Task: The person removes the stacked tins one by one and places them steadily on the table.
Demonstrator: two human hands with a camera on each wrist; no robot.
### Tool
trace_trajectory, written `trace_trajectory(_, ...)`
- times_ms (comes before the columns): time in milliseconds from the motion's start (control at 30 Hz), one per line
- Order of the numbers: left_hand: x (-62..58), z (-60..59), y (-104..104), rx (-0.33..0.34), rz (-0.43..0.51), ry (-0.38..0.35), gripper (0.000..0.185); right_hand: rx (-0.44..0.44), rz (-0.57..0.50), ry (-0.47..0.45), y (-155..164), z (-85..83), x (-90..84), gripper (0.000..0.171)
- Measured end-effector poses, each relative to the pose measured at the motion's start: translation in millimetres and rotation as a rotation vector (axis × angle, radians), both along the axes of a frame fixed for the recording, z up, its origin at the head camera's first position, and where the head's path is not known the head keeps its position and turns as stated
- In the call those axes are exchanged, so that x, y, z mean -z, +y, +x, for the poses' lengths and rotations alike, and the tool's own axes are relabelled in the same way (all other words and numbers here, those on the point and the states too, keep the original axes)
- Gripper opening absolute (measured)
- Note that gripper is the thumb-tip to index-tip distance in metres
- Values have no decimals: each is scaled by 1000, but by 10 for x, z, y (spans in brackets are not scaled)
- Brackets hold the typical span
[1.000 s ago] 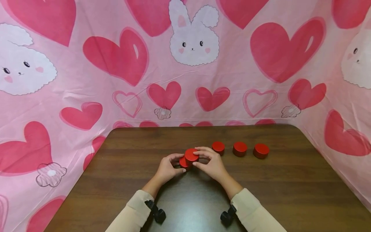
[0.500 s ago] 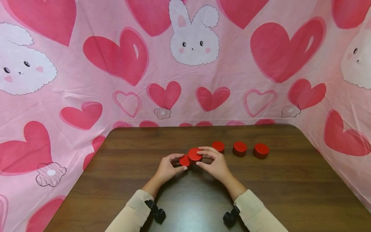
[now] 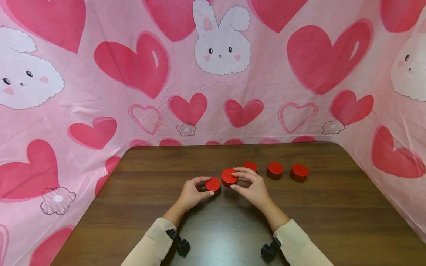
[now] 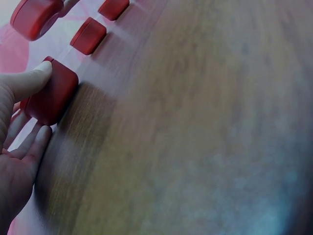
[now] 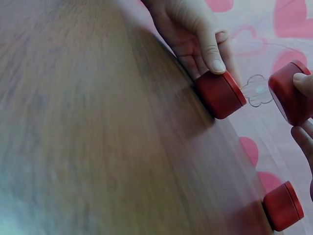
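My right hand (image 3: 253, 188) pinches a lifted red puck (image 3: 229, 177) (left hand (image 3: 193, 193) grips another puck (image 3: 212, 184)), and one loose fingertip drops it onto the table (image 3: 332, 218).

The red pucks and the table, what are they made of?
The pucks, like the one in the right hand at and the one the left hand holds, look like painted wood or plastic: smooth, even red, a soft sheen, crisp edges. I cannot tell which. The table looks like dark wood or wood-look laminate: grain streaks and a dull shine.
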State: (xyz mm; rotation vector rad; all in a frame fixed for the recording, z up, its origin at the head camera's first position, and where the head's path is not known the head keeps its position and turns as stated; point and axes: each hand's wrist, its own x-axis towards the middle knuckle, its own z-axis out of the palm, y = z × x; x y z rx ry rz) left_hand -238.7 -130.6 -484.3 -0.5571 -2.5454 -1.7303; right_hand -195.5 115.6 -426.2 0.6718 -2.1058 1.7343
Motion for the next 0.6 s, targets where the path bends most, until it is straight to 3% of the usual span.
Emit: trace_trajectory(600,-41,36,26,-14,15,-34,50,62,13,49,205,41,-5,34)
